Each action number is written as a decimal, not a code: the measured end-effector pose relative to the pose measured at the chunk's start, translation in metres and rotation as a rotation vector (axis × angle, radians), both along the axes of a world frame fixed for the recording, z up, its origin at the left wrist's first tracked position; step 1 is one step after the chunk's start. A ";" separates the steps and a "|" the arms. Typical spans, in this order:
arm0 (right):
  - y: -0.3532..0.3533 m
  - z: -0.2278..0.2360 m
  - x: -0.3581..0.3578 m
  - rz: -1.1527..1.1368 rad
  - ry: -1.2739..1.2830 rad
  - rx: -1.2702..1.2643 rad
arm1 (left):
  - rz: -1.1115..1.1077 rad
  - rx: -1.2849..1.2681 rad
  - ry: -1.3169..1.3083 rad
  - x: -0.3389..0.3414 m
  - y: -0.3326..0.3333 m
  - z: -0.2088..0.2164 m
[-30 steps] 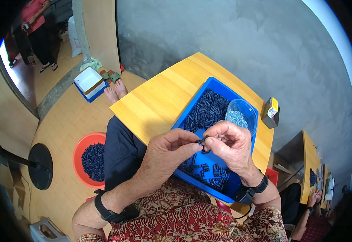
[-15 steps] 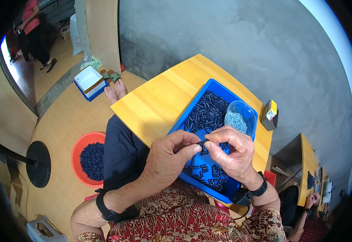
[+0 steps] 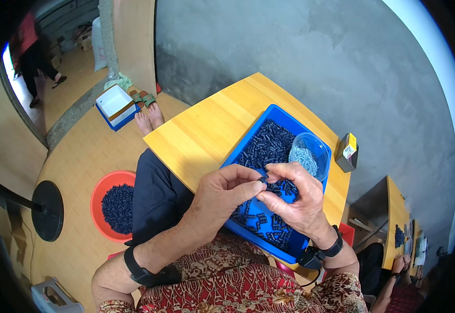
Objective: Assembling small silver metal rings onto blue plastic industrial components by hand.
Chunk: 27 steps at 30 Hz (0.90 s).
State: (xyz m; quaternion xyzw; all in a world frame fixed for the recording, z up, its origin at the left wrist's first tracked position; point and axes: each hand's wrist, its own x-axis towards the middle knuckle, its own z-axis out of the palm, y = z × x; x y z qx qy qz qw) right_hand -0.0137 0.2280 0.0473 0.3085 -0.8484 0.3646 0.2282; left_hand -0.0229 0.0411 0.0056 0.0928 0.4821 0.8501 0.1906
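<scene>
Over a blue tray (image 3: 234, 154), my left hand (image 3: 222, 195) pinches a small dark plastic piece (image 3: 263, 178) between thumb and fingertips. My right hand (image 3: 299, 201) is right beside it, its thumb and index finger apart around the piece; fingers partly hide the contact. Beneath the hands, the tray holds a heap of loose dark plastic pieces (image 3: 269, 142) at its far end and scattered ones nearer me. A clear round tub (image 3: 322, 148) of small silvery parts (image 3: 304, 158) stands in the tray's far right corner.
The tray rests on a wooden table (image 3: 196, 125) by a grey wall. A dark box with a yellow pack (image 3: 348, 148) is at its right edge. On the floor at left sit an orange basin (image 3: 100, 188) of dark pieces and a round black base (image 3: 48, 208). Another person (image 3: 394, 281) works at right.
My right thumb and index finger have spread apart from their pinch at the piece, while my left hand keeps its grip. In the background at left, a person has walked further left.
</scene>
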 end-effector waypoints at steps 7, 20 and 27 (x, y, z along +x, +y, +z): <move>0.005 0.000 -0.005 0.006 0.204 0.182 | -0.016 -0.014 -0.065 0.002 0.002 0.004; 0.007 -0.001 -0.009 0.023 0.175 0.171 | -0.060 -0.083 -0.054 -0.002 0.000 0.000; 0.009 -0.002 -0.010 0.000 0.262 0.256 | -0.048 -0.096 -0.074 -0.001 -0.001 0.002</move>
